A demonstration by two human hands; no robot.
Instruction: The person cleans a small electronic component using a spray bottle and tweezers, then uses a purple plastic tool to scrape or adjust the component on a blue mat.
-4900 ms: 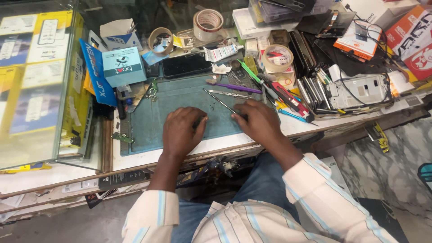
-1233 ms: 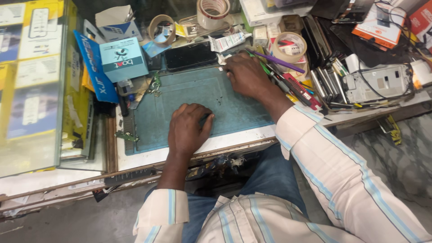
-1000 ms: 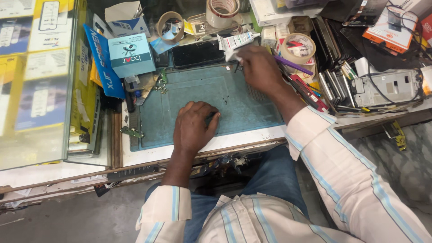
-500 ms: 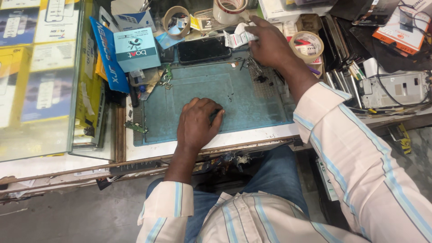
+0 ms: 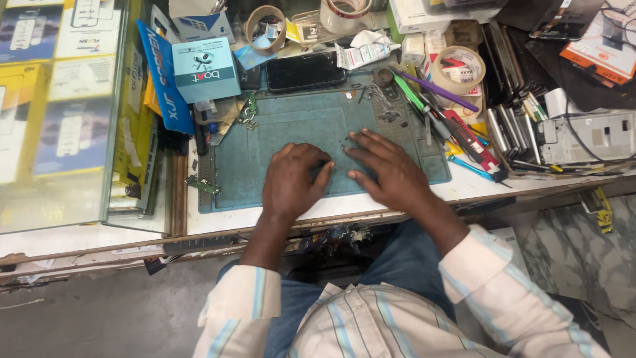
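At the far left stands a glass case of boxed screen guards, with a light blue box beside it. The left hand rests loosely curled on the green work mat, holding nothing. Just right, the right hand lies flat, fingers spread, empty. A black phone lies at the mat's far edge. Tools crowd the right.

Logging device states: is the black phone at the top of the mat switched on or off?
Appears off: the phone lies flat, screen dark, beyond both hands.
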